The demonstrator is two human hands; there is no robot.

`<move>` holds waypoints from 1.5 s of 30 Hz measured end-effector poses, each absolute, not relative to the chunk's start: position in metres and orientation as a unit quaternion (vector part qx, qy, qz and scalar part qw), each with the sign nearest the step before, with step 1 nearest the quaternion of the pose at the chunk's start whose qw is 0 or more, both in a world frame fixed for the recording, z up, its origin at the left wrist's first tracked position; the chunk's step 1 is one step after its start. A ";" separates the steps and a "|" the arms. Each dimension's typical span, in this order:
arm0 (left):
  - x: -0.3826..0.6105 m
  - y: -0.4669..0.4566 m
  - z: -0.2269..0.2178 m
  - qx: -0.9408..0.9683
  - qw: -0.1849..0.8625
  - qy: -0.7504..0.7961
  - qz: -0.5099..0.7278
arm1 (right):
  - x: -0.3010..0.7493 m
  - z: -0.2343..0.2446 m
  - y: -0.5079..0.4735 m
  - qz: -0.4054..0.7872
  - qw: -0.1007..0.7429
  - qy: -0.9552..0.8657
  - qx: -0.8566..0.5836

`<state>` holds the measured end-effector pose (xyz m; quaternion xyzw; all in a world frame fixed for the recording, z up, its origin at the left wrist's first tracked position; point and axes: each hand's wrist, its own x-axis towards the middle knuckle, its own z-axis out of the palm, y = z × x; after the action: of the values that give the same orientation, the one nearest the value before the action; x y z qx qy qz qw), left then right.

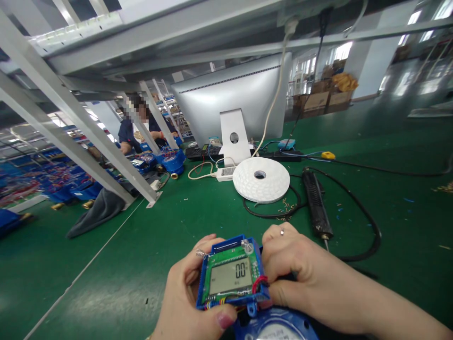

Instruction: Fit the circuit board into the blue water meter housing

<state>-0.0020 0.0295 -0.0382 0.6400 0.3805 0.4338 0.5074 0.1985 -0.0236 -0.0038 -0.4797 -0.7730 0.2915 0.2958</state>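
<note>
My left hand [187,295] and my right hand [297,269] both grip a blue plastic module [231,274] low in the middle of the view. It carries a green circuit board with a grey LCD that reads "00". Red and coloured wires leave its right and lower edges. My left thumb presses its lower front edge. My right fingers curl over its right side. Beneath it, a round blue meter body [274,328] shows at the bottom edge.
A black electric screwdriver [316,203] with its cable lies on the green table [141,245], beside a white tape reel [261,179]. Behind stand a silver monitor [233,101], a keyboard and a white adapter. A seated co-worker [136,127] works at far left among blue parts.
</note>
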 end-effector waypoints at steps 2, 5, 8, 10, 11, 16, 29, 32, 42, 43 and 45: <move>-0.003 0.028 -0.038 0.652 0.492 0.379 0.435 | 0.193 -0.006 -0.024 0.263 0.294 -0.757 -0.520; -0.004 0.030 -0.038 0.693 0.466 0.350 0.424 | 0.183 -0.011 -0.027 0.213 0.298 -0.715 -0.596; -0.003 0.032 -0.042 0.674 0.502 0.344 0.419 | 0.177 -0.013 -0.031 0.184 0.293 -0.700 -0.625; -0.001 0.031 -0.045 0.616 0.573 0.350 0.411 | 0.175 -0.014 -0.034 0.173 0.290 -0.709 -0.619; 0.000 0.030 -0.046 0.588 0.605 0.354 0.404 | 0.174 -0.014 -0.035 0.164 0.289 -0.716 -0.615; 0.006 0.024 -0.044 0.543 0.650 0.345 0.406 | 0.175 -0.016 -0.038 0.104 0.279 -0.737 -0.607; 0.014 0.022 -0.036 0.539 0.651 0.299 0.442 | 0.171 -0.013 -0.044 0.156 0.277 -0.737 -0.596; 0.010 0.025 -0.036 0.558 0.657 0.277 0.424 | 0.171 -0.013 -0.046 0.173 0.276 -0.735 -0.595; 0.010 0.026 -0.037 0.569 0.655 0.271 0.418 | 0.168 -0.008 -0.050 0.264 0.219 -0.724 -0.598; 0.011 0.024 -0.037 0.562 0.652 0.280 0.426 | 0.166 -0.009 -0.049 0.245 0.232 -0.712 -0.616; 0.014 0.021 -0.040 0.541 0.656 0.292 0.437 | 0.161 -0.014 -0.047 0.165 0.281 -0.684 -0.653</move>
<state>0.0136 0.0206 -0.0397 0.5414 0.2924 0.4367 0.6563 0.1610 -0.0468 -0.0140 -0.6530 -0.6836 0.1651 0.2811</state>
